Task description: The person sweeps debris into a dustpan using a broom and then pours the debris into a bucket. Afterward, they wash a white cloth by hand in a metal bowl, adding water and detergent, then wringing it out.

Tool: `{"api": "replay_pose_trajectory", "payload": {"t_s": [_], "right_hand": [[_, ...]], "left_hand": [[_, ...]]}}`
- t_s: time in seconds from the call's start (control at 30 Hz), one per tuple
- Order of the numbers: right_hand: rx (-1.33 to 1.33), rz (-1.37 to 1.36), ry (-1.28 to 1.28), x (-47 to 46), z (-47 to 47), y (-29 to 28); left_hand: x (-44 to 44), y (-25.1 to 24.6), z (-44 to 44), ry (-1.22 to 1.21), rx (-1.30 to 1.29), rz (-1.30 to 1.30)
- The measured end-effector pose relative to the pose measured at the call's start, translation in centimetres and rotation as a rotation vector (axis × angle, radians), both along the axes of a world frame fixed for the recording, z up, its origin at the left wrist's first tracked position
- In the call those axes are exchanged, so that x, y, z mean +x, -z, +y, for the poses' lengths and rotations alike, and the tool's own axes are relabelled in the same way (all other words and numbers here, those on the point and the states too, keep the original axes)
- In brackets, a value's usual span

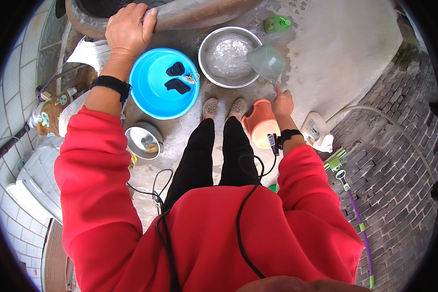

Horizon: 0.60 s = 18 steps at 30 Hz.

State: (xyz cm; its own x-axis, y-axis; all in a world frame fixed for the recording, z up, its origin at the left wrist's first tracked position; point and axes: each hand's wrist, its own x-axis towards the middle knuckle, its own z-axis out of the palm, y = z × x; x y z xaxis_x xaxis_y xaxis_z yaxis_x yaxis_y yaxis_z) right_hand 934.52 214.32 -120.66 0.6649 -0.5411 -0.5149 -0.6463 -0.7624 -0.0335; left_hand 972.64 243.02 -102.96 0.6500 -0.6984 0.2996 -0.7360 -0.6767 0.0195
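Note:
My left hand (130,28) grips the thick rim of a large brown vat (200,14) at the top of the view. In my right hand (283,102) is the handle end of a translucent green plastic scoop (266,62). The scoop's bowl overlaps the right side of a round metal basin (226,54) holding what looks like water. I cannot tell whether scoop and basin touch. Left of the basin stands a bright blue plastic tub (149,91) with two dark cloth pieces (177,86) and a small pale item inside.
An orange plastic stool (261,122) is beside my right foot. A green bottle (276,23), a white jug (315,131), a hose (390,122) and a purple-handled mop (359,215) lie to the right. A small metal pot (143,140) sits left; black cables (164,226) hang near my legs.

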Motion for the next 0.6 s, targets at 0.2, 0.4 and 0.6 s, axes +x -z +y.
{"api": "replay_pose_trajectory", "payload": {"t_s": [0.2, 0.4, 0.6], "right_hand": [[-0.025, -0.235, -0.065, 0.2, -0.7, -7.4], [0.029, -0.801, -0.159, 5.4, -3.8, -20.0], [-0.062, -0.925, -0.44, 21.8, -7.3, -29.9]], "left_hand": [[-0.1, 0.0, -0.2, -0.035, -0.039, -0.016], [0.0, -0.6, -0.4, -0.041, -0.068, 0.003], [-0.4, -2.0, -0.7, -0.08, -0.114, 0.094]]}}
